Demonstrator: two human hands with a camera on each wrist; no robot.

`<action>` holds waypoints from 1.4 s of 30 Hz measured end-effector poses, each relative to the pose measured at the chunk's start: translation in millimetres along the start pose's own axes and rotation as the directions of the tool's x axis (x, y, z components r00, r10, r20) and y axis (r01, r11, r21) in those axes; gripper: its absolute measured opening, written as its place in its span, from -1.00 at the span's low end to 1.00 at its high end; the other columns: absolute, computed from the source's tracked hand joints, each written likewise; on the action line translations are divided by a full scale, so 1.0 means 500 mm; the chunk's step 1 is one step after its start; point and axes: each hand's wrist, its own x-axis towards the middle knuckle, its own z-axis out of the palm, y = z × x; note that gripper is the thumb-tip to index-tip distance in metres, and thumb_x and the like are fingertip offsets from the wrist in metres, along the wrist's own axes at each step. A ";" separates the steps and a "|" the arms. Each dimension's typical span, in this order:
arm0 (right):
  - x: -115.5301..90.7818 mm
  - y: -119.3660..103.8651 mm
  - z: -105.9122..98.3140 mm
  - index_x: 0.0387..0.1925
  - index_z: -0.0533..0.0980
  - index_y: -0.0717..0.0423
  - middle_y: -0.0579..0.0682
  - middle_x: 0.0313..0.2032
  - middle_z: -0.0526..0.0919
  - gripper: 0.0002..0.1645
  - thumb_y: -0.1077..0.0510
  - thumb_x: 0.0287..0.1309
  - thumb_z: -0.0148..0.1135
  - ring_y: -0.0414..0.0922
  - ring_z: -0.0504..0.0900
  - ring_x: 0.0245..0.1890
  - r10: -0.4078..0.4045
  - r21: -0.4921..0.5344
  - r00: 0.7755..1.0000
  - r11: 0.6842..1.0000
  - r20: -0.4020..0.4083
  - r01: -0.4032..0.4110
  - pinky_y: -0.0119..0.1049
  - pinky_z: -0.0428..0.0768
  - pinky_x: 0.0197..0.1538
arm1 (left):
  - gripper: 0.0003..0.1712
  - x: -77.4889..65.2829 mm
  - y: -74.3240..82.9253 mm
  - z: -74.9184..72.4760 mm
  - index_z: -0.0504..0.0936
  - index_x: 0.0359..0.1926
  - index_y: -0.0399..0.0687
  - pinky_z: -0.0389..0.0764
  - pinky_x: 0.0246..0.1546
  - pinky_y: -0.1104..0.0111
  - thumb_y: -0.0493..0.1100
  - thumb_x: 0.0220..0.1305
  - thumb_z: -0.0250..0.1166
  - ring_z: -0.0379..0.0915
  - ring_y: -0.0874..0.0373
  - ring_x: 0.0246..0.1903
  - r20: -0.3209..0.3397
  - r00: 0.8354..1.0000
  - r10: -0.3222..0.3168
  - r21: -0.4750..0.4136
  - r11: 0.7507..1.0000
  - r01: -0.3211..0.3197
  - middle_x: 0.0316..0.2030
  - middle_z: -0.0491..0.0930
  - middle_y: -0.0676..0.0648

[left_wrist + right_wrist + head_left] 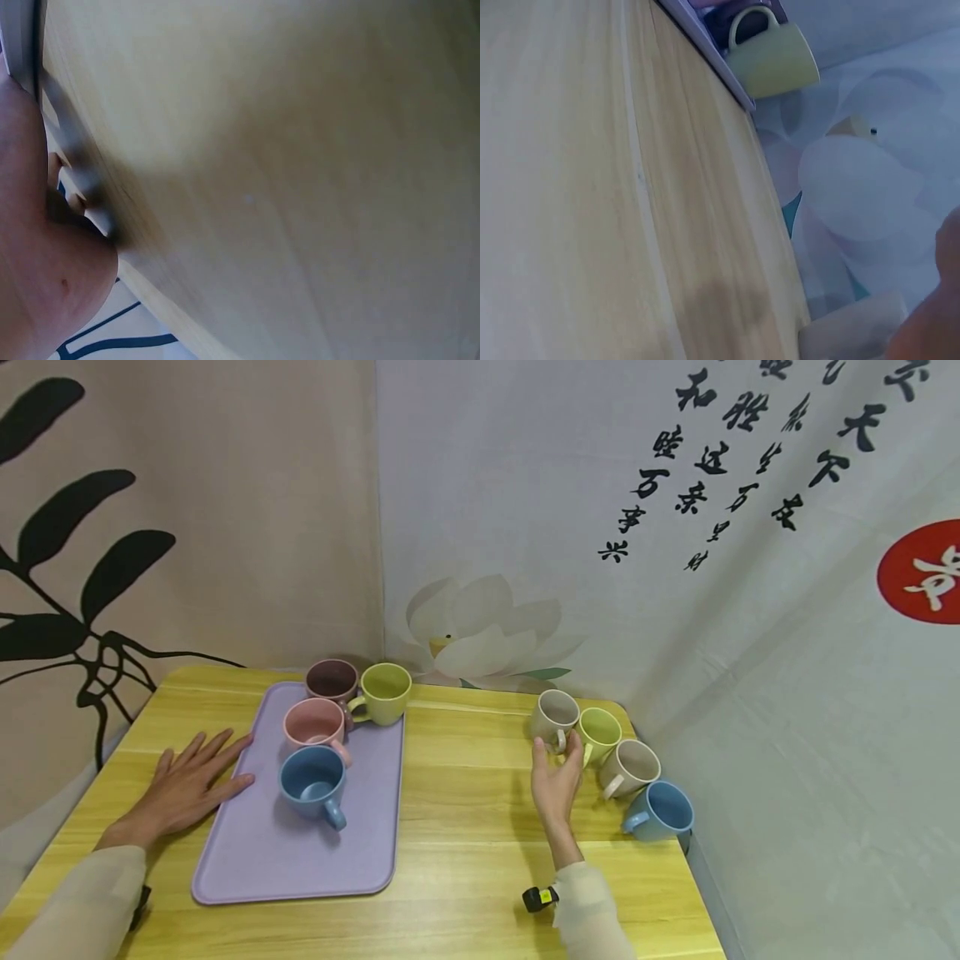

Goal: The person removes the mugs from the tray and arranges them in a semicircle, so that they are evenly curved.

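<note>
My left hand [183,789] lies on the table with fingers spread, fingertips and thumb at the left edge of the lilac tray [247,860]. On that tray a blue mug [311,785], a pink mug [313,727], a dark mauve mug [330,677] and a yellow-green mug [386,693] stand close together. My right hand [557,789] is at the grey mug [555,714], thumb and fingers apart on either side of its handle. In the right wrist view the grey mug [847,330] is only partly visible beside the blurred hand.
Right of the grey mug, a light green mug [600,735], a beige mug [630,766] and another blue mug [660,810] line the right edge of the wooden table [465,827]. A printed curtain [480,527] hangs close behind the table.
</note>
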 end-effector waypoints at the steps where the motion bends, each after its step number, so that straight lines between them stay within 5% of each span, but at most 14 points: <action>1: -0.004 -0.005 0.001 0.74 0.16 0.23 0.33 0.73 0.28 0.01 -0.10 0.59 0.41 0.35 0.26 0.75 -0.024 -0.004 1.000 1.000 0.000 0.024 0.38 0.25 0.76 | 0.02 0.000 0.001 -0.001 -0.01 0.87 0.20 -0.68 0.58 -0.64 0.46 0.67 0.11 -0.48 -0.72 0.74 0.001 1.000 -0.001 0.000 1.000 0.001 0.80 -0.14 -0.50; 10: -0.073 -0.047 0.041 0.76 0.10 0.23 0.31 0.74 0.19 0.00 -0.05 0.62 0.37 0.35 0.15 0.78 -0.198 0.033 0.957 0.980 0.211 0.196 0.35 0.20 0.80 | 0.01 -0.001 0.010 -0.008 0.01 0.86 0.15 -0.62 0.57 -0.67 0.43 0.68 0.12 -0.46 -0.73 0.73 0.000 1.000 -0.001 0.010 1.000 0.001 0.79 -0.12 -0.52; 18: -0.150 -0.082 0.098 0.74 0.20 0.03 0.16 0.73 0.27 -0.06 -0.03 0.55 0.43 0.19 0.27 0.75 -0.293 0.078 0.858 0.955 0.422 0.287 0.24 0.36 0.76 | 0.01 -0.002 0.014 -0.009 0.00 0.86 0.13 -0.59 0.58 -0.68 0.42 0.68 0.11 -0.44 -0.73 0.73 0.006 1.000 -0.010 0.021 1.000 0.009 0.79 -0.12 -0.52; 28: -0.231 -0.112 0.156 0.70 0.27 -0.02 0.16 0.67 0.37 -0.09 -0.04 0.52 0.46 0.16 0.37 0.69 -0.298 0.158 0.752 0.954 0.588 0.255 0.29 0.43 0.71 | 0.02 0.002 0.006 -0.003 -0.01 0.86 0.17 -0.65 0.56 -0.67 0.46 0.68 0.09 -0.46 -0.73 0.73 0.011 1.000 -0.011 0.012 1.000 0.011 0.80 -0.14 -0.51; 37: -0.291 -0.123 0.199 0.67 0.29 0.10 0.18 0.59 0.49 -0.08 -0.05 0.49 0.49 0.22 0.54 0.58 -0.314 0.188 0.644 0.947 0.698 0.259 0.11 0.61 0.61 | 0.02 -0.001 0.004 0.000 0.00 0.86 0.18 -0.67 0.57 -0.65 0.45 0.67 0.12 -0.47 -0.71 0.74 -0.008 1.000 0.001 0.003 1.000 -0.001 0.80 -0.14 -0.50; 42: -0.314 -0.124 0.222 0.64 0.32 0.16 0.26 0.55 0.53 -0.12 -0.02 0.50 0.49 0.25 0.59 0.55 -0.284 0.194 0.606 0.958 0.743 0.211 -0.03 0.64 0.59 | 0.02 0.000 0.004 0.000 -0.02 0.86 0.19 -0.68 0.57 -0.65 0.45 0.67 0.11 -0.48 -0.72 0.74 0.000 1.000 -0.003 0.011 1.000 0.003 0.80 -0.15 -0.50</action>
